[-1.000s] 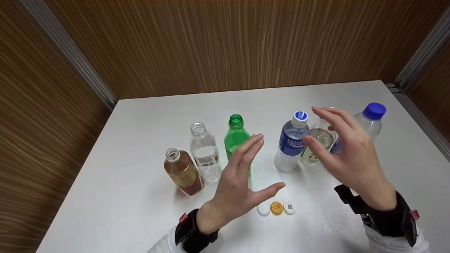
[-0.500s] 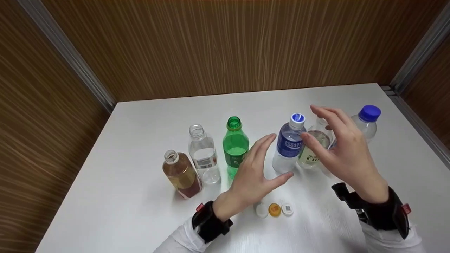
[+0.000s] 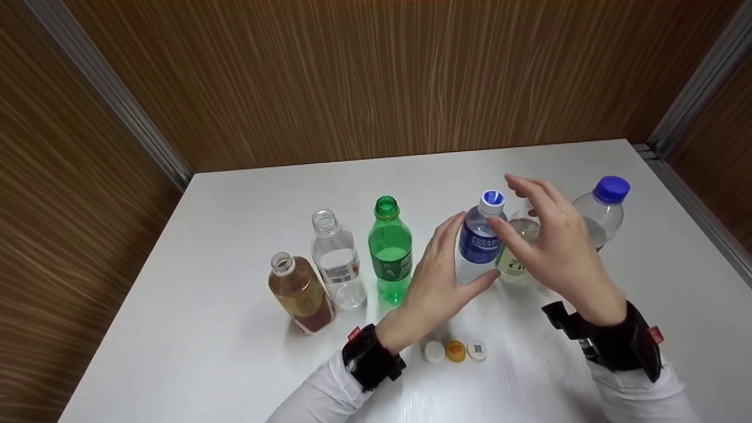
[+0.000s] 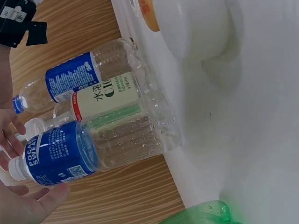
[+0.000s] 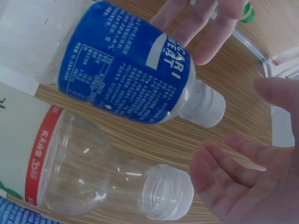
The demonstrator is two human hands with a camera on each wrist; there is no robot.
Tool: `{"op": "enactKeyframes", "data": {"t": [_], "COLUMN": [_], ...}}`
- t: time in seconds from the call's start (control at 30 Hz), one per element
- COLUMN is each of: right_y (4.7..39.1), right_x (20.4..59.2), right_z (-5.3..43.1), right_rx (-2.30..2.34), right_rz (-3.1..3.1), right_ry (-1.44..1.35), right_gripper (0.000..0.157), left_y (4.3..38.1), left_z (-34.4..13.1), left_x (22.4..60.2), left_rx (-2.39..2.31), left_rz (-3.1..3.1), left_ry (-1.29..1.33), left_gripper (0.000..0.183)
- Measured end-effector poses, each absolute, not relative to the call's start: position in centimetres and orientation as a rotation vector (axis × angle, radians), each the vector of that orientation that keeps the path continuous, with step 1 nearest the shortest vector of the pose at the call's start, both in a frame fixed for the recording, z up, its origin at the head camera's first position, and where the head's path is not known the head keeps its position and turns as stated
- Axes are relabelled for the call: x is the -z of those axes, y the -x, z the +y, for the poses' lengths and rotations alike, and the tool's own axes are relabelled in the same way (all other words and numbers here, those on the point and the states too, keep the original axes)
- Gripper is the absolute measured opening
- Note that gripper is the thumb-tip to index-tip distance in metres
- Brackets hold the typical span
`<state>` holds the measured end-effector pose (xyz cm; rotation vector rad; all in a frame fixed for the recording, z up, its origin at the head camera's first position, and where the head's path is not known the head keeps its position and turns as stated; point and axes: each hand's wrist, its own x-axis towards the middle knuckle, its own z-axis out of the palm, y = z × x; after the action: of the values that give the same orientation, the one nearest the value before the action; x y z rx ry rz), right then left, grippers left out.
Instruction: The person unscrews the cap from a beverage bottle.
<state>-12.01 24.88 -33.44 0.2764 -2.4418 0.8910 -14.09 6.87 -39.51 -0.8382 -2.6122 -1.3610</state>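
Note:
A clear bottle with a blue Pocari Sweat label (image 3: 480, 244) stands upright, its white and blue cap (image 3: 492, 200) on. Close on its left is my left hand (image 3: 437, 282), fingers extended and thumb spread around the near side; whether it touches the bottle I cannot tell. My right hand (image 3: 555, 247) hovers just right of the cap, fingers and thumb apart, with nothing in its grasp. In the right wrist view a gap shows between the right fingers (image 5: 224, 172) and the bottle neck (image 5: 204, 102). A bottle with a pale green label (image 3: 512, 264) stands partly behind the right hand.
Left of the hands stand an uncapped green bottle (image 3: 390, 252), a clear bottle (image 3: 339, 264) and a brown-tinted bottle (image 3: 301, 294). A blue-capped bottle (image 3: 602, 214) is at the right. White, orange (image 3: 455, 351) and white caps lie in front. Wooden panels (image 3: 376, 82) surround the table.
My left hand has moved right and forward, from in front of the green bottle to beside the Pocari Sweat bottle. The right hand has shifted slightly left, nearer the cap.

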Motion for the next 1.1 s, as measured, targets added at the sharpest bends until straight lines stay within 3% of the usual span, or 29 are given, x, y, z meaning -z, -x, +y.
{"op": "enactKeyframes", "data": {"t": [0.43, 1.1], "right_y": [12.9, 12.6], "right_x": [34.0, 34.2], "right_z": [23.9, 23.8], "right_rx": [-0.881, -0.838], "right_rz": [-2.478, -2.443], "right_ry": [-0.323, -0.365], "right_gripper": [0.063, 0.048], "left_y": [15.3, 15.0], "left_z": [7.6, 8.0], "left_x": [40.4, 40.6], "left_rx": [1.376, 1.394], "left_rz": [-2.696, -2.688], "left_ry": [0.726, 0.737], "left_gripper": [0.092, 0.092]}}
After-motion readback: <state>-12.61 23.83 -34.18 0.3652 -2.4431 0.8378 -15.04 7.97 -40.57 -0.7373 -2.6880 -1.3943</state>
